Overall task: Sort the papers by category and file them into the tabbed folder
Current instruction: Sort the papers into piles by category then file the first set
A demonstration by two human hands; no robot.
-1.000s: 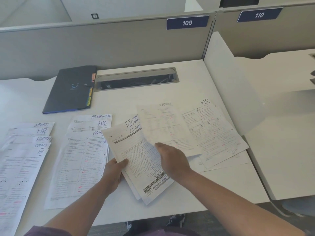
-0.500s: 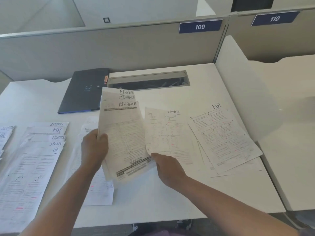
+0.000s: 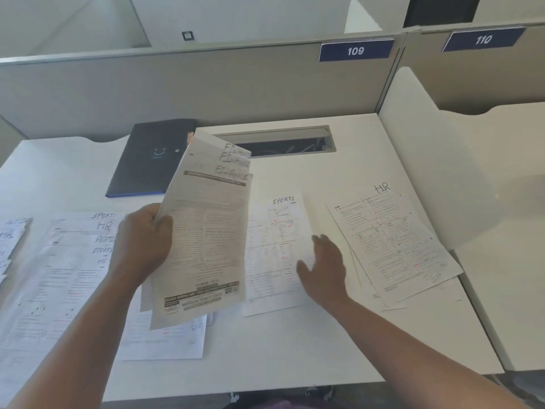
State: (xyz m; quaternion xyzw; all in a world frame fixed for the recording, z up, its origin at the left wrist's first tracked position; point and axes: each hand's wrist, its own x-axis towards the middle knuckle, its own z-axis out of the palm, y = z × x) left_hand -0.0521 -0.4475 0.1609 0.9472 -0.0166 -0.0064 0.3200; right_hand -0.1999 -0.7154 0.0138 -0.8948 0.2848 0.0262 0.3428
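- holding the finance sheets (image 3: pixel 206 231) raised off the desk (image 3: pixel 339 178), the left hand (image 3: pixel 141 246) has fingers curled round their left edge; a second ago they sat lower and tilted.
- right hand (image 3: pixel 324 267) has let go of the sheets and moved right; it now lies with fingers straight over the sports sheet (image 3: pixel 277 255), holding nothing.
- hr pile (image 3: pixel 395 246) lies just right of that hand.
- folder (image 3: pixel 150 157) lies closed at the desk's back, beyond the left hand, partly hidden by the raised sheets.
- unsorted papers (image 3: pixel 67 276) spread left of the left hand.
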